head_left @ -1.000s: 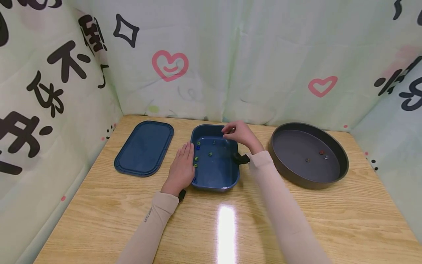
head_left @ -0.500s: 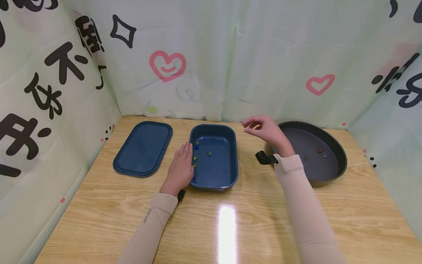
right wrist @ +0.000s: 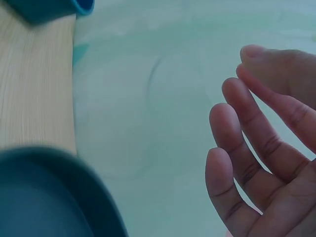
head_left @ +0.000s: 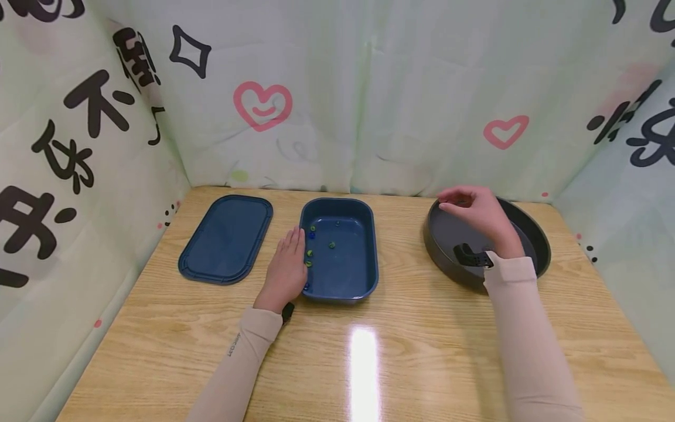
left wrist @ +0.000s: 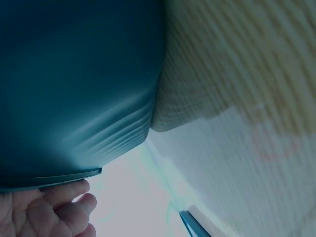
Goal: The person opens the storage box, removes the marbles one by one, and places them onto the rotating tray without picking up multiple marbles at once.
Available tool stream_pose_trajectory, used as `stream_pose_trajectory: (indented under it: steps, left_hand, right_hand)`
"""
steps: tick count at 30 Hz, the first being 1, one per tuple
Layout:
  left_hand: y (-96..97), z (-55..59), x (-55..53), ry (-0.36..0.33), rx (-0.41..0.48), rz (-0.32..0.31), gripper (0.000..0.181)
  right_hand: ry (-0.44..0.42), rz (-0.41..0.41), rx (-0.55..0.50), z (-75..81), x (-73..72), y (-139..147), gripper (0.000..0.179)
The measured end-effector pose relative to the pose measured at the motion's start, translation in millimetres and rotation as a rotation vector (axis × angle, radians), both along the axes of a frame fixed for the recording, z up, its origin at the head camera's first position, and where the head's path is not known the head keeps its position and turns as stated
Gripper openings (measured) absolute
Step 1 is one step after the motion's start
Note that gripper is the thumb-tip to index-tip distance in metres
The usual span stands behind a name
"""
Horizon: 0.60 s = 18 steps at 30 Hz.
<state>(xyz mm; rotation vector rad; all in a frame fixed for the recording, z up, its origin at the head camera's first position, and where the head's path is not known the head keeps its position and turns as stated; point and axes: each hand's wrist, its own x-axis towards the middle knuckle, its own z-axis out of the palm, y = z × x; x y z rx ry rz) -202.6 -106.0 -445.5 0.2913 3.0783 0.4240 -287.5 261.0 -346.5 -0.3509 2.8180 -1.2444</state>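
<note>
My left hand (head_left: 286,269) lies with straight fingers along the left rim of a deep blue rectangular box (head_left: 340,293); in the left wrist view its fingers (left wrist: 74,212) are right at that rim. Several small glass marbles sit in the box, among them a green one (head_left: 331,245) and a blue one (head_left: 312,235). Over the round dark grey pan (head_left: 448,272) hovers my right hand (head_left: 482,215). Its thumb and index fingertips meet in a pinch, the other fingers loosely bent in the right wrist view. Whether a marble is between them I cannot tell.
A flat blue lid (head_left: 227,240) lies on the wooden table (head_left: 411,351) to the left of the box. Printed curtains (head_left: 316,152) close off the back and both sides. The right hand and forearm cover much of the pan's inside.
My right hand has moved right, from above the blue box to above the pan, keeping its pinch shape. The left hand has stayed at the box; the view has shifted slightly.
</note>
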Motion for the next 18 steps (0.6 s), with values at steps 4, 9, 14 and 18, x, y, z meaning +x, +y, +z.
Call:
stream_pose_trajectory:
  steps: [4,9,14,18]
  left_hand:
    - [0.5,0.3,0.4,0.008,0.009,0.0,0.063]
    - [0.3,0.4,0.7,0.002,0.009,0.0,0.064]
    - [0.6,0.7,0.6,-0.017,0.007,0.006,0.064]
    - [0.4,0.7,0.3,-0.017,0.011,0.008,0.064]
  right_hand:
    - [-0.028,-0.035,0.016,1.6,5.0,17.8,0.037]
    - [-0.031,-0.052,0.001,-0.8,6.4,35.3,0.038]
    - [-0.003,-0.05,-0.036,-9.0,4.6,51.2,0.032]
    - [-0.003,-0.093,0.005,-16.7,4.0,62.3,0.034]
